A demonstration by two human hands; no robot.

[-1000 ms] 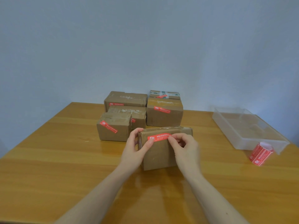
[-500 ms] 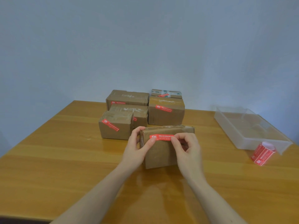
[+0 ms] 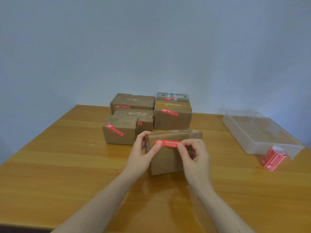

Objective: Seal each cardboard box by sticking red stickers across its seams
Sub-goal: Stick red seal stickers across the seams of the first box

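Left grip (image 3: 141,155): thumb presses sticker (image 3: 168,143) onto near box (image 3: 168,158), fingers wrapped round box's left edge. Right grip (image 3: 193,157): curled fingertips pinch sticker's right end. White print on sticker, unreadable. Five stickered boxes (image 3: 172,118) behind; sticker roll (image 3: 273,158) and clear tray (image 3: 259,142) right, on surface (image 3: 58,165).

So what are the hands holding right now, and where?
The left hand grips the near box at its left end; both thumbs press the red sticker at its ends.
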